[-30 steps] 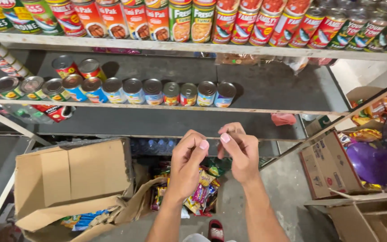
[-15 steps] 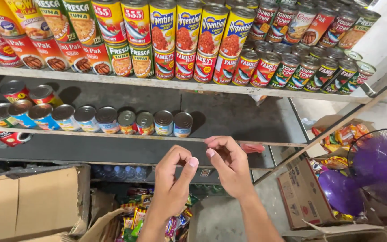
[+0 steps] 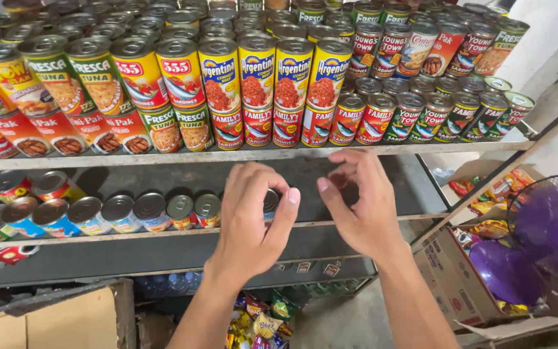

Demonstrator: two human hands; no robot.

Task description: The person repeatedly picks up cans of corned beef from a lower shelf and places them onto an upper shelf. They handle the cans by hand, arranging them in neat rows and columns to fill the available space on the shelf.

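Hovering before the shelves, the left hand [image 3: 250,216] and right hand [image 3: 363,207] hold nothing, fingers loosely curled and narrow. Just behind the left fingertips lies a small round metal tin [image 3: 270,202] on the middle shelf [image 3: 356,220]; likely rigid, light, slippery, best pinched across its rim.

Upper shelf [image 3: 163,158] carries stacked tall cans [image 3: 272,71]; lower shelf [image 3: 130,236] holds flat round tins [image 3: 117,210] at left.
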